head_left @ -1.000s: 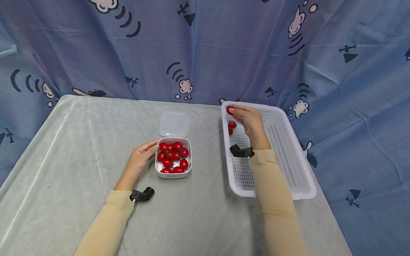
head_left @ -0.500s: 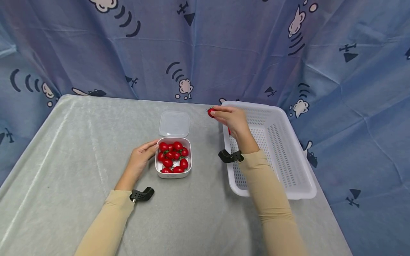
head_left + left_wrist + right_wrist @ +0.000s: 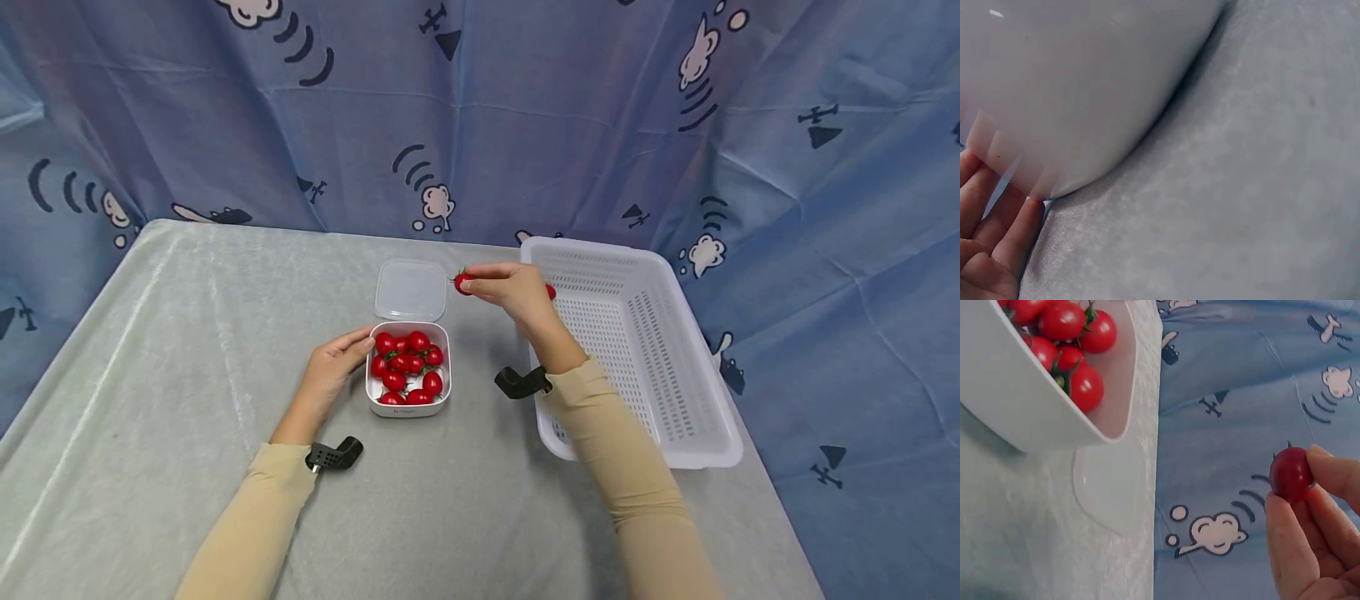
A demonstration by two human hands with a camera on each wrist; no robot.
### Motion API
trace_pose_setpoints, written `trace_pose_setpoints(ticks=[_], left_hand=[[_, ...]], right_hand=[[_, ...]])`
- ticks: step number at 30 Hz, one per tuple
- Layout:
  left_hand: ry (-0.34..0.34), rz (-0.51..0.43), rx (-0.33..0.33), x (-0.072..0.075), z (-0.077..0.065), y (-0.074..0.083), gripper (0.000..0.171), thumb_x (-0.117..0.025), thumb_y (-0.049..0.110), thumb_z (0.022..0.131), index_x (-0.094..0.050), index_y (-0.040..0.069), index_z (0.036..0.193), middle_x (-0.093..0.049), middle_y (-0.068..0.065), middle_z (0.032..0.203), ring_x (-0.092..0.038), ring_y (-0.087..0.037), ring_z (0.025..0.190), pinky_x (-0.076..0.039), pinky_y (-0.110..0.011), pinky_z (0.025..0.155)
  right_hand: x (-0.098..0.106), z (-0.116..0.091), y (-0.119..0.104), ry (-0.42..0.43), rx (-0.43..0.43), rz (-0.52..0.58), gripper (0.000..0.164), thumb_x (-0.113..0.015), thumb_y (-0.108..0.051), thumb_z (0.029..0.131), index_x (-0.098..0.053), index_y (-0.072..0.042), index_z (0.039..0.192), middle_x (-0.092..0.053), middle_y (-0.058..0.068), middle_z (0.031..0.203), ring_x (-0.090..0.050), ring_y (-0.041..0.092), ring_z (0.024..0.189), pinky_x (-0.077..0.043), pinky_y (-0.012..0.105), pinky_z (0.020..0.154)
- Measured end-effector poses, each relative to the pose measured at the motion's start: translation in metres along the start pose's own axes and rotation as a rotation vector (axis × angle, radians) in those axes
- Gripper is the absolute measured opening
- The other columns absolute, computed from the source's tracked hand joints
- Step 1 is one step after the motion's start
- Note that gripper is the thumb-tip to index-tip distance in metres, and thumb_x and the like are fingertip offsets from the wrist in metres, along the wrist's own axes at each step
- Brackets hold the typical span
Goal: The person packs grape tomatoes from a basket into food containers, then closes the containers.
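Observation:
A cherry tomato (image 3: pixel 461 283) with a green stalk is pinched between the thumb and fingertips of my right hand (image 3: pixel 517 296), held up right of the clear lid. In the right wrist view the same cherry tomato (image 3: pixel 1291 474) shows whole at the fingertips. My left hand (image 3: pixel 328 371) touches the left side of a small white box (image 3: pixel 408 412) with its fingers extended. The left wrist view has those fingers (image 3: pixel 1017 234) against the outer wall of the box (image 3: pixel 1085 125). Several cherry tomatoes (image 3: pixel 1063 324) lie inside it, with some bare bottom showing near the front.
A translucent lid (image 3: pixel 410 290) lies flat just behind the box. To the right stands a white perforated basket (image 3: pixel 705 454); a red cherry tomato (image 3: pixel 551 292) peeks out there beside my right hand. A patterned blue curtain (image 3: pixel 480 125) hangs behind the table (image 3: pixel 187 358).
My right hand has lifted the cherry tomato from the basket's far left corner and carried it left, past the rim, towards the box. The left hand and the box have stayed put.

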State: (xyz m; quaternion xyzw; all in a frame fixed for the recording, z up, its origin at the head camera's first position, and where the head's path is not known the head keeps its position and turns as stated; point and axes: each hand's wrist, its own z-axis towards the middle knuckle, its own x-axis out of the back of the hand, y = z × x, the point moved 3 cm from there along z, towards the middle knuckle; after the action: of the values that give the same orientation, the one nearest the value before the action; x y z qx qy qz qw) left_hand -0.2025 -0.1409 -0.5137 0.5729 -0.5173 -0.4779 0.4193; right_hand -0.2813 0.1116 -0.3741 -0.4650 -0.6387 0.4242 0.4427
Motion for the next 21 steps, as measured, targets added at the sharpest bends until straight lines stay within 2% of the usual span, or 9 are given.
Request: trace_pose_setpoints(ticks=[3,6,12,16,21], left_hand=[[0.001,-0.003,0.0,0.0,0.0,0.0,0.052,-0.064,0.029,0.098,-0.056,-0.002,0.138,-0.068,0.022,0.111,-0.06,0.007,0.111,-0.048,-0.012,0.099],[0.002,-0.008,-0.003,-0.001,0.001,0.0,0.051,-0.064,0.029,0.098,-0.056,-0.003,0.138,-0.068,0.023,0.109,-0.06,0.007,0.111,-0.048,-0.012,0.098],[-0.002,-0.009,-0.006,-0.001,0.001,-0.001,0.051,-0.064,0.028,0.098,-0.055,-0.003,0.138,-0.068,0.024,0.109,-0.059,0.006,0.111,-0.048,-0.012,0.098],[0.004,-0.007,-0.001,-0.001,0.001,-0.001,0.052,-0.064,0.029,0.098,-0.055,-0.003,0.138,-0.069,0.024,0.109,-0.06,0.007,0.111,-0.048,-0.012,0.099],[0.007,-0.013,-0.006,0.0,0.001,-0.001,0.052,-0.064,0.028,0.098,-0.055,-0.003,0.138,-0.069,0.024,0.107,-0.06,0.007,0.111,-0.048,-0.012,0.098]], right_hand=[[-0.008,-0.003,0.0,-0.028,0.017,-0.014,0.034,-0.078,-0.005,0.083,-0.071,0.005,0.115,-0.075,-0.003,0.086,-0.071,0.005,0.08,-0.058,0.028,0.093],[-0.017,-0.005,0.002,-0.069,0.021,-0.045,0.031,-0.077,-0.006,0.084,-0.072,0.004,0.114,-0.076,0.003,0.093,-0.071,0.008,0.085,-0.057,0.031,0.096],[-0.03,-0.008,0.01,-0.113,0.013,-0.194,0.028,-0.08,-0.014,0.083,-0.076,-0.005,0.109,-0.076,0.011,0.107,-0.068,0.015,0.097,-0.056,0.036,0.098],[-0.039,-0.009,0.016,-0.163,0.018,-0.23,0.026,-0.081,-0.014,0.083,-0.077,-0.006,0.107,-0.076,0.011,0.106,-0.068,0.015,0.098,-0.056,0.035,0.096],[-0.051,-0.012,0.021,-0.233,0.035,-0.265,0.023,-0.081,-0.012,0.082,-0.078,-0.006,0.104,-0.077,0.01,0.1,-0.069,0.011,0.091,-0.058,0.03,0.091]])
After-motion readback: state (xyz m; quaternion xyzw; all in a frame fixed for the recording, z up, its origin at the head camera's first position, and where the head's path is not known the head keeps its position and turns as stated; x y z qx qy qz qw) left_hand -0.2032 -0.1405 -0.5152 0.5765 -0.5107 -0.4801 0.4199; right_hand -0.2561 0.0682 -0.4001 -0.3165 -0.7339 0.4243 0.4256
